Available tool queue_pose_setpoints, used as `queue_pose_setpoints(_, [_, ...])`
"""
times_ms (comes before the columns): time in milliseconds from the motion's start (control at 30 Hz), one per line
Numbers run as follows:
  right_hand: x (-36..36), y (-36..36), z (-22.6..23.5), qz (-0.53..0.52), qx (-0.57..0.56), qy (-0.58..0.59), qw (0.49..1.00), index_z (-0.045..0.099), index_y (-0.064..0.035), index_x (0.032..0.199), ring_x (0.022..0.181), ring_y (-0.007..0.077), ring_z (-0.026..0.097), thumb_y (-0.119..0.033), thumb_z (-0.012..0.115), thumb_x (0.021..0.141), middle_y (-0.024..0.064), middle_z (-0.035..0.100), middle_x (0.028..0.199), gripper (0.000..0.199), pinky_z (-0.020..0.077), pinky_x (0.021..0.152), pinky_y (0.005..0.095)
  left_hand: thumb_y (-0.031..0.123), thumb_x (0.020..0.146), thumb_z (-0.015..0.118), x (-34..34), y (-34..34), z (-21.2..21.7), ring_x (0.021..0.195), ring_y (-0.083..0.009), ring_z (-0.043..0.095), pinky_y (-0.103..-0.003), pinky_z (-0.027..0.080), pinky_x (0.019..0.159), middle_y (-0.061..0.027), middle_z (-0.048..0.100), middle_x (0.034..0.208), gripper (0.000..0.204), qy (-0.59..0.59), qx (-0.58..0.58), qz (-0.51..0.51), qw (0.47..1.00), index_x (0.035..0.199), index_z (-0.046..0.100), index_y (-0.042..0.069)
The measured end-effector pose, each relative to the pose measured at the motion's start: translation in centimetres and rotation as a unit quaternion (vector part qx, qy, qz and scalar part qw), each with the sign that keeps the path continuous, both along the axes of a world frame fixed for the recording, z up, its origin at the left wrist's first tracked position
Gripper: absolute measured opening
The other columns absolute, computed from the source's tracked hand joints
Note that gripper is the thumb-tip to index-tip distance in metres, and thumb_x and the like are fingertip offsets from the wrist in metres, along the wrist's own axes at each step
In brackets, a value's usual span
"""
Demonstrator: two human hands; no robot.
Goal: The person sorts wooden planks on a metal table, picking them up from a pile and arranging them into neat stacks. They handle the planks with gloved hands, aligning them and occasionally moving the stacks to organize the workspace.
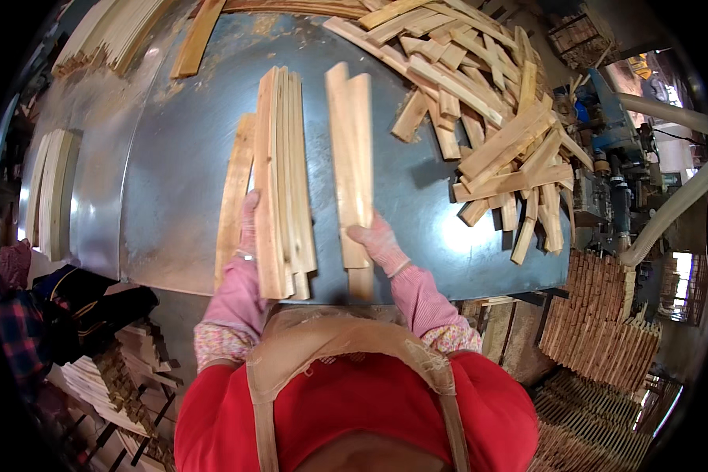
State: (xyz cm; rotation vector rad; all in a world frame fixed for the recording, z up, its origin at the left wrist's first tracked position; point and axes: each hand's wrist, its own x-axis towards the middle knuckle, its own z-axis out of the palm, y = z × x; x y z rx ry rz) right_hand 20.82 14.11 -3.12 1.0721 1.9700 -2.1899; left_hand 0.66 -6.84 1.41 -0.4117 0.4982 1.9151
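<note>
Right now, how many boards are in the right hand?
2 visible in the right hand: one board on the left, the other board overlapping it on the right. More could be hidden beneath.

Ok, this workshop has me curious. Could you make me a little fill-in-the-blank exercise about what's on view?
1. The bundle at the left hand has ____ slats than the right hand is holding.
2. The held slats are made of ____.
3. From the wearer's viewpoint, the jumbled pile lies toward the far ____ part of the table.
4. The tan apron is worn over a ____ top.

Missing words: more; wood; right; red.
</note>
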Motion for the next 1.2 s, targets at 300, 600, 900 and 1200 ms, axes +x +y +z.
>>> queue_pose_setpoints(300, [-2.9,-3.6,0.0,0.066,0.03,0.03,0.997,0.054,0.0044,0.154,0.117,0.0153,0.062,-0.036,0.068,0.107,0.0097,0.072,0.129,0.063,0.0503,0.107,0.0315,0.053,0.091,0.079,1.9,-0.9,-4.9,0.121,-0.0374,0.072,-0.053,0.063,0.103,-0.0206,0.071,0.14,0.08,-0.036,0.038,0.058,0.997,0.153,0.059,0.007])
queue_pose_setpoints(600, [-3.5,1.4,-0.5,0.099,0.287,-0.163,0.939,0.049,0.0037,0.158,0.109,0.0375,0.074,-0.056,0.059,0.106,0.0247,0.076,0.119,0.079,0.0558,0.097,0.0435,0.048,0.078,0.088,0.9,-0.7,4.9,0.15,-0.0394,0.047,-0.048,0.04,0.125,-0.0261,0.036,0.168,0.121,0.569,-0.529,-0.32,0.542,0.173,0.024,0.009])
queue_pose_setpoints(900, [-5.8,-3.4,1.9,0.262,0.245,-0.176,0.917,0.019,0.0029,0.171,0.131,0.0461,0.065,-0.063,0.054,0.105,0.0332,0.066,0.142,0.1,0.0502,0.111,0.0471,0.046,0.099,0.071,1.5,-7.8,-2.9,0.135,-0.0425,0.058,-0.049,0.045,0.117,-0.0285,0.063,0.143,0.074,0.725,-0.557,-0.151,0.375,0.157,0.053,0.003])
queue_pose_setpoints(1200, [-9.2,-5.6,1.2,0.313,0.234,-0.161,0.906,0.024,-0.0004,0.169,0.13,0.0461,0.066,-0.059,0.069,0.097,0.0315,0.068,0.14,0.104,0.0504,0.111,0.0471,0.045,0.103,0.065,1.1,-9.9,-5.0,0.146,-0.0386,0.053,-0.043,0.039,0.125,-0.0284,0.057,0.156,0.076,0.391,-0.447,0.026,0.804,0.157,0.05,-0.006])
